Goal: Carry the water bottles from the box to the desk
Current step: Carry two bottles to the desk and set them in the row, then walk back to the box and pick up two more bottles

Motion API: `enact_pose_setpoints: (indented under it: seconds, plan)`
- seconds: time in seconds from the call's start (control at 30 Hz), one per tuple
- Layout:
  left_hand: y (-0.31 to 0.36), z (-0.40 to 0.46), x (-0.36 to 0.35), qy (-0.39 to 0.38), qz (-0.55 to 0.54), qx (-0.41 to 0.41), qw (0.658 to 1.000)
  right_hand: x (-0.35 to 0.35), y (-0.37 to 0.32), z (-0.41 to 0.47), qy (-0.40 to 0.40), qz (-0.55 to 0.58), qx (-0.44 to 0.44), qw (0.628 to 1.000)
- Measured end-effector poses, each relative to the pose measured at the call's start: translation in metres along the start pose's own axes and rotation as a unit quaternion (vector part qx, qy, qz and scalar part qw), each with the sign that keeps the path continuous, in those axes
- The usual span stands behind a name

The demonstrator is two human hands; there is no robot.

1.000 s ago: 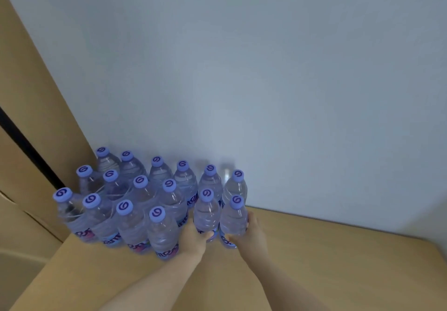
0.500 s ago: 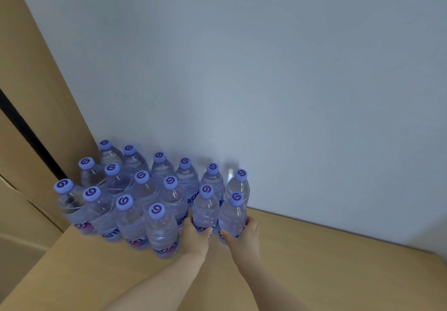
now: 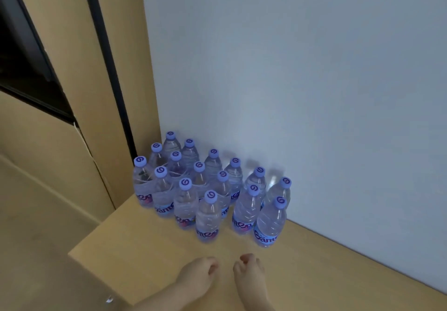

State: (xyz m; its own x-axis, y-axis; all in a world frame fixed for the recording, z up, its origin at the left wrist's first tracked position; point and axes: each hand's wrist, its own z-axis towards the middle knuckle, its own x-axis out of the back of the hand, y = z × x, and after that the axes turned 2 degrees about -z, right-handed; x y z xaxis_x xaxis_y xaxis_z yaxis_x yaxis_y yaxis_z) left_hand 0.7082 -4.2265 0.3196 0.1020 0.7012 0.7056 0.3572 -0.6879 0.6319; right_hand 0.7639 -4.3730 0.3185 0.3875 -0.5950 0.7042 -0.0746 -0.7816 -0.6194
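Standing in a tight bunch in the corner where the grey wall (image 3: 314,81) meets the tall tan wooden panel (image 3: 72,56), the clear plastic water bottles with purple caps (image 3: 208,189) fill the back of the light wooden tabletop (image 3: 314,274). Both the left hand (image 3: 199,275) and the right hand (image 3: 249,272) hang just in front of them with fingers loosely curled, holding nothing and touching no bottle. One bump from a hand or a new bottle could tip the front bottles, and they might knock the others down or roll off the tabletop's near edge.
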Motion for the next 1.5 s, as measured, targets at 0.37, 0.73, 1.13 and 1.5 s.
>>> enact_pose_setpoints:
  seconds: [0.37,0.73,1.13,1.5]
  plan:
    - [-0.117,-0.072,0.105,0.108,-0.031,0.098,0.989,-0.096,-0.128,-0.035,-0.1,-0.091,0.154,0.979]
    - [-0.292,-0.179,0.218,0.158,-0.034,0.226,0.961,-0.237,-0.289,-0.102,-0.176,-0.155,0.236,0.943]
    - [-0.464,-0.281,0.329,0.218,-0.097,0.428,0.872,-0.415,-0.458,-0.159,-0.302,-0.267,0.374,0.835]
    - [-0.63,-0.285,0.485,0.281,-0.158,0.521,0.791,-0.607,-0.666,-0.119,-0.364,-0.301,0.412,0.779]
